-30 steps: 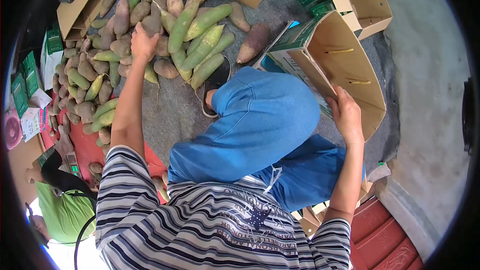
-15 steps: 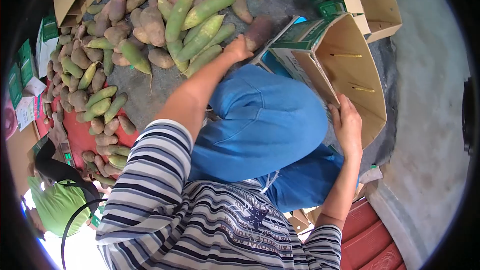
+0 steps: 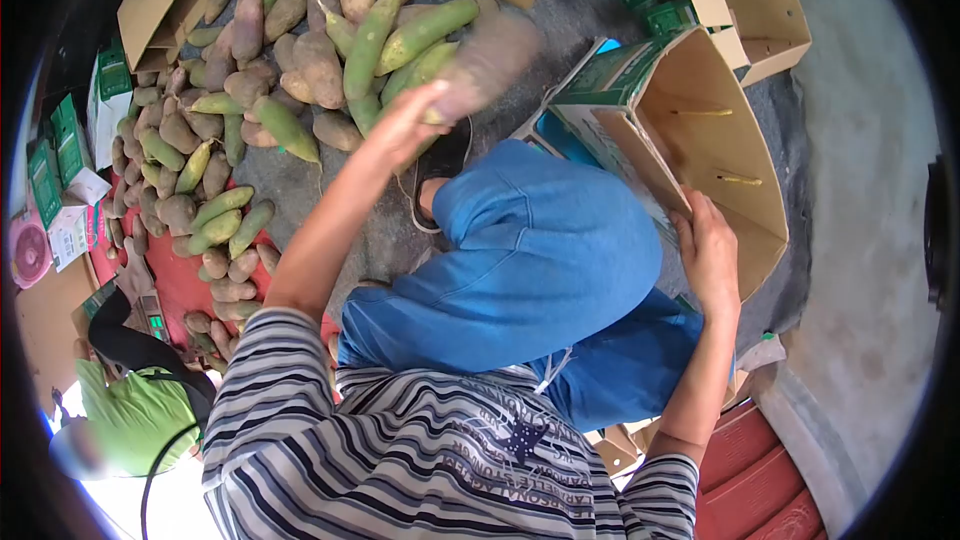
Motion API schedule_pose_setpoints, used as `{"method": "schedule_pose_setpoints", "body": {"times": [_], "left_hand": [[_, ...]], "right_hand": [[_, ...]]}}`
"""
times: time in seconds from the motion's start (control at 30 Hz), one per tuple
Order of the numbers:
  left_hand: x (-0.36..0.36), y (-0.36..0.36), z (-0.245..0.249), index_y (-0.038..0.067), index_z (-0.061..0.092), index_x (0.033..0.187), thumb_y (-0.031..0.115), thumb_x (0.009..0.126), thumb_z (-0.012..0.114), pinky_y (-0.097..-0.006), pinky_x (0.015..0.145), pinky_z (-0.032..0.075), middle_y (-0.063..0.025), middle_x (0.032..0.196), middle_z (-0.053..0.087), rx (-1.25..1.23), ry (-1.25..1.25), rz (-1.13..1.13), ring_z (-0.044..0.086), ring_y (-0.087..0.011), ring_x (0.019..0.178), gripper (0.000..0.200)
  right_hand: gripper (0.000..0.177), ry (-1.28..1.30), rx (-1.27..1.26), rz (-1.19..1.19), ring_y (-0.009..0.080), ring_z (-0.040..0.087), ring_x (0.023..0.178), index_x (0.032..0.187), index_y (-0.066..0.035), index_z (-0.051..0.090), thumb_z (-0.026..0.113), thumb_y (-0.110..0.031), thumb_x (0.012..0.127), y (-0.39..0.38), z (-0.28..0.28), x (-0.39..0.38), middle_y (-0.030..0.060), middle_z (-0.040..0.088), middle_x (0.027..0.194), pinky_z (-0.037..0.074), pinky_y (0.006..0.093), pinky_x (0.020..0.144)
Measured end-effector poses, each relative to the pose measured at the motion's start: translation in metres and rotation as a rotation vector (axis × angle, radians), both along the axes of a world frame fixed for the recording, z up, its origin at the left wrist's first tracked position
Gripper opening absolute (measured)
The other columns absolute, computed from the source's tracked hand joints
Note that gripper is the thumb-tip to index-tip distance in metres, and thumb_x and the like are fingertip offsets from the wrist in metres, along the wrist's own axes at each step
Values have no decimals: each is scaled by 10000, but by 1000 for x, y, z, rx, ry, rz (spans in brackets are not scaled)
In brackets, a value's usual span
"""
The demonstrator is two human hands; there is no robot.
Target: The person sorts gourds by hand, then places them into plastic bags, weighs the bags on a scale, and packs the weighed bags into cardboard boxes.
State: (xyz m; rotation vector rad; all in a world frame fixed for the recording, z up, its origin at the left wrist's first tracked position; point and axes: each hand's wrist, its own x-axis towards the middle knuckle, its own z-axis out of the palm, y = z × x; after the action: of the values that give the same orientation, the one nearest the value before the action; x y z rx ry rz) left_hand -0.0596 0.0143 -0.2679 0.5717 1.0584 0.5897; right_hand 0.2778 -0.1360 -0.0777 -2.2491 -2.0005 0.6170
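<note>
My left hand [image 3: 410,125] is closed round one end of a large brownish-purple root [image 3: 490,62], blurred by motion, above the right side of the pile. Green and brown roots lie below and beside it, among them a long green one [image 3: 368,50]. My right hand [image 3: 708,240] grips the near flap edge of an open green and brown cardboard box [image 3: 750,140], thumb outside the flap. Two yellow cord pieces [image 3: 740,179] show on the box's inner wall. The rest of the box's inside is only partly visible.
More open boxes [image 3: 765,25] stand at the upper right, another [image 3: 165,10] at the upper left. Smaller roots lie on red material [image 3: 178,285] at left. A person in a green top [image 3: 140,420] is at lower left. My blue-clad knee [image 3: 560,240] is between my arms.
My left hand has moved left and slightly down in view, carrying the large root away from beside the box toward the pile. My right hand has kept its hold on the box flap.
</note>
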Motion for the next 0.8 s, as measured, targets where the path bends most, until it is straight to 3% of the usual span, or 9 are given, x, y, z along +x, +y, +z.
{"method": "schedule_pose_setpoints", "body": {"times": [0.03, 0.1, 0.2, 0.3, 0.37, 0.47, 0.57, 0.7, 0.8], "left_hand": [[-26, -1, 13, 64, 494, 1201, 390, 864, 574, -346, 795, 487, -69, 1106, 582, 51, -50, 12, 573, -172, 991, 476], [-61, -3, 50, 57, 472, 1232, 406, 854, 575, -355, 822, 475, -83, 1132, 571, 184, 58, 235, 557, -194, 1037, 525], [-104, 16, 75, 27, 571, 1106, 313, 888, 567, -278, 754, 452, -43, 1022, 602, 473, 289, 420, 563, -132, 899, 359], [-155, 50, 34, -33, 586, 1091, 279, 850, 642, -264, 795, 439, -62, 1021, 619, 692, 648, 476, 562, -131, 894, 398], [-169, 62, 20, -55, 601, 1044, 390, 824, 643, -316, 814, 451, -129, 1002, 643, 681, 979, 415, 599, -217, 916, 498], [-225, 87, -56, -59, 619, 1007, 481, 796, 616, -381, 835, 454, -219, 984, 644, 492, 1348, 244, 612, -326, 948, 580], [-237, 91, -57, -55, 629, 995, 514, 786, 578, -426, 842, 449, -275, 981, 624, 457, 1585, -54, 589, -394, 964, 608], [-237, 66, -66, -61, 612, 1037, 378, 788, 623, -429, 811, 470, -258, 932, 636, 664, 1582, -47, 609, -380, 914, 505], [-188, 55, -36, -53, 589, 1088, 301, 836, 602, -399, 807, 487, -228, 1002, 636, 936, 1283, -99, 620, -339, 925, 435]], "right_hand": [[277, 0, -1, -1, 371, 576, 920, 1105, -63, 536, 571, -56, 831, 1, 0, 0, 175, 602, 984, 466, 441, 757], [282, 6, -1, -8, 372, 576, 919, 1108, -63, 535, 574, -56, 829, 1, -1, -1, 177, 602, 984, 465, 442, 757], [289, 11, -3, -10, 374, 577, 919, 1113, -62, 534, 577, -58, 828, 0, -2, 0, 180, 603, 986, 465, 442, 759], [293, -11, 11, 2, 376, 579, 918, 1120, -61, 531, 577, -67, 831, 0, -3, 3, 181, 604, 988, 466, 443, 761], [293, 0, 12, 6, 376, 580, 919, 1125, -62, 529, 574, -76, 835, -1, -3, 2, 179, 606, 989, 467, 444, 763], [283, 3, 30, 4, 376, 581, 917, 1120, -62, 529, 571, -92, 842, -2, -3, 1, 180, 607, 988, 469, 447, 759], [281, -4, 32, 0, 378, 581, 916, 1120, -71, 525, 572, -103, 845, -5, -5, 4, 184, 606, 985, 468, 452, 754], [270, -12, 56, 13, 380, 580, 916, 1111, -81, 518, 570, -113, 849, -6, -7, 3, 183, 607, 974, 468, 454, 752], [263, -21, 52, 19, 377, 579, 910, 1110, -87, 509, 565, -132, 856, -8, -13, 9, 173, 605, 964, 471, 448, 762]]}}
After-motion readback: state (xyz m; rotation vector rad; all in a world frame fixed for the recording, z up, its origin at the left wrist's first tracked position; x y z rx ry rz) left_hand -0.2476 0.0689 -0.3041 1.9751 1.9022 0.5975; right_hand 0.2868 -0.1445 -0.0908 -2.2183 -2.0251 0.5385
